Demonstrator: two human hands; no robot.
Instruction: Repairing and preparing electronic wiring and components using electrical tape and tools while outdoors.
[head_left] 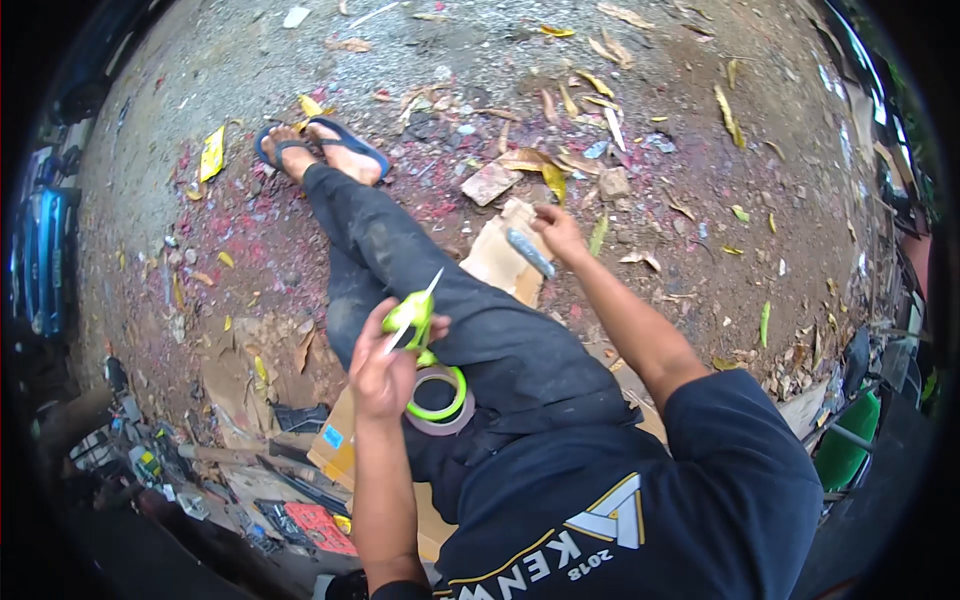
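Note:
In my left hand, raised over my lap, the fingers are closed on a bright yellow-green strip with white pointed ends sticking out. Its exact kind is hard to make out. Just under that hand, a yellow-green tape roll and a greyish tape roll rest together on my lap. My right hand reaches out beyond my thigh, fingers bent and slightly apart, with nothing visible in them. Close beside it a blue-grey cutter knife lies on a piece of brown cardboard.
My legs in dark trousers stretch forward across dirt ground scattered with leaves. A broken brick piece lies past the cardboard. At left below are a red tool case and assorted clutter; a green object stands at the right.

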